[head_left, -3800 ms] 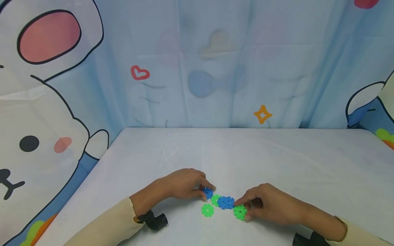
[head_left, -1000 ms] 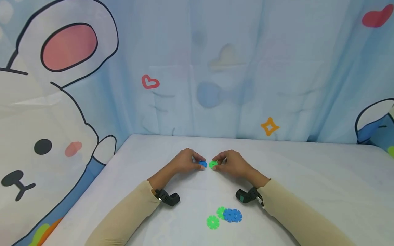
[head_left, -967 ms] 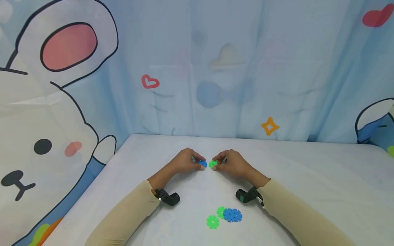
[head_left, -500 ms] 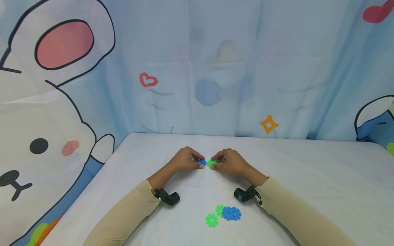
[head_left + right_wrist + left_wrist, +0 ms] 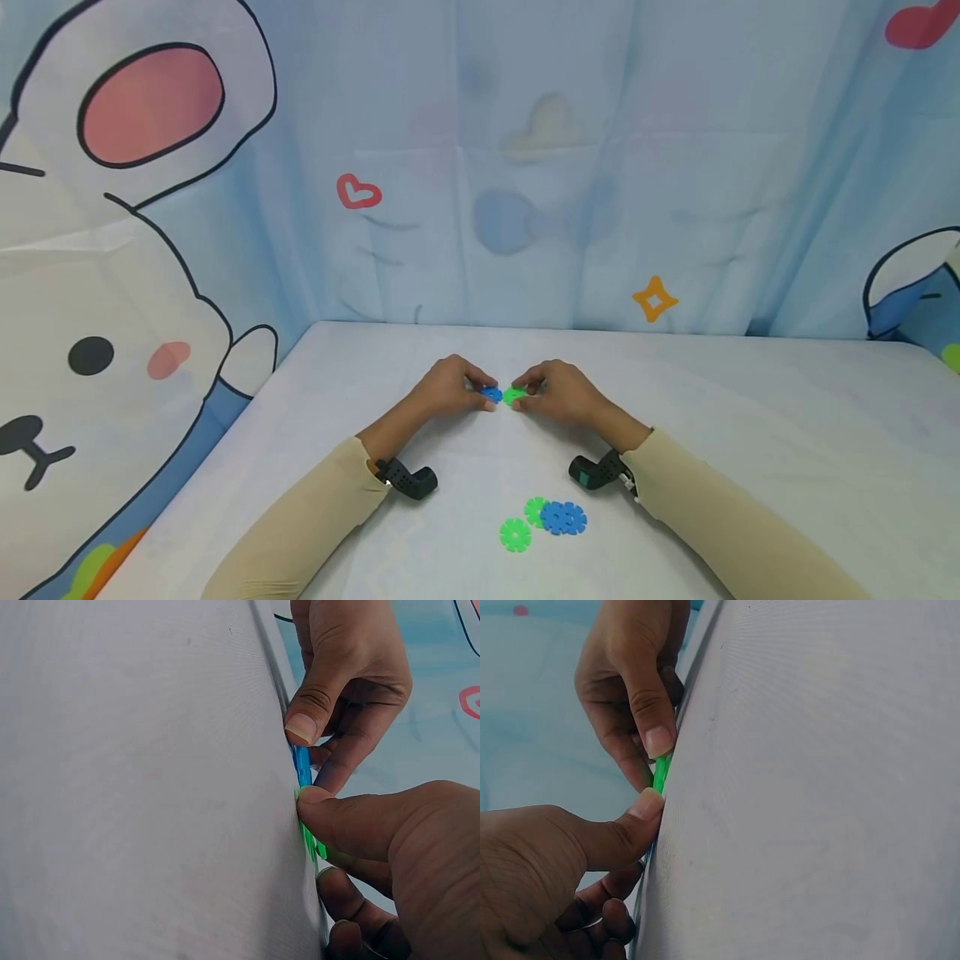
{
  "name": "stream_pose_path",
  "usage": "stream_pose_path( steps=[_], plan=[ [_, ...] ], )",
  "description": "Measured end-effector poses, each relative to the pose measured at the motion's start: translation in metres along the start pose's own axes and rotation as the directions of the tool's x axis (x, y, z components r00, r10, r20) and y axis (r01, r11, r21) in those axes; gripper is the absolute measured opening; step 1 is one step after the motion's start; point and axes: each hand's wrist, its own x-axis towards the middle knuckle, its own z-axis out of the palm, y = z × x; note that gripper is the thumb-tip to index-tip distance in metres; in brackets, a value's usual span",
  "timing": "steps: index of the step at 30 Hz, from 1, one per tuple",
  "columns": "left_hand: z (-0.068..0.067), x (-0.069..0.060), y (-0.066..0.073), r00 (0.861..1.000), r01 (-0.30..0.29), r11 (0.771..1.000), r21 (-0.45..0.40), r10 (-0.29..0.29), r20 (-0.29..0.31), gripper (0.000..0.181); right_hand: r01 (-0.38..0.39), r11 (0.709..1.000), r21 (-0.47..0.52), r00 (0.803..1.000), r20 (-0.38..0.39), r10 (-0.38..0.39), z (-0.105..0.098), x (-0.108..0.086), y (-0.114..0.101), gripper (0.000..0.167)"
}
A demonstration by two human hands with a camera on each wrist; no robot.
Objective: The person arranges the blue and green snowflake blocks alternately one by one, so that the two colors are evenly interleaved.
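Near the far part of the table, my left hand [image 5: 447, 388] pinches a blue notched plastic disc [image 5: 492, 395] between thumb and fingers. Facing it, my right hand [image 5: 564, 394] pinches a green notched disc [image 5: 513, 395]. The two discs are edge to edge, or nearly so; whether their slots interlock I cannot tell. In the right wrist view the blue disc [image 5: 303, 765] shows edge-on above the green disc [image 5: 308, 838], partly covered by the thumbs. The left wrist view shows just a sliver of the green disc [image 5: 661, 774] between the two thumbs.
Closer to me on the white table [image 5: 675, 467] lie more notched discs: a loose green disc [image 5: 515, 535], another green disc [image 5: 535, 511], and overlapping blue discs [image 5: 563, 518] touching it. A printed curtain [image 5: 420, 233] hangs behind the table.
Both hands have moved from the pile of discs to farther up the table, carrying a blue and a green disc. Over the last second the green disc has come closer to the blue one.
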Motion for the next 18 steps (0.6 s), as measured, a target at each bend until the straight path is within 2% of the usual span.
stream_pose_path(
  steps=[18],
  plan=[
    [0.0006, -0.0008, -0.0027, 1.000, 0.007, 1.000, 0.009, -0.007, -0.009, 0.034, 0.007, 1.000, 0.003, 1.000, 0.014, -0.007, 0.0001, -0.0022, -0.0019, 0.031]
  ],
)
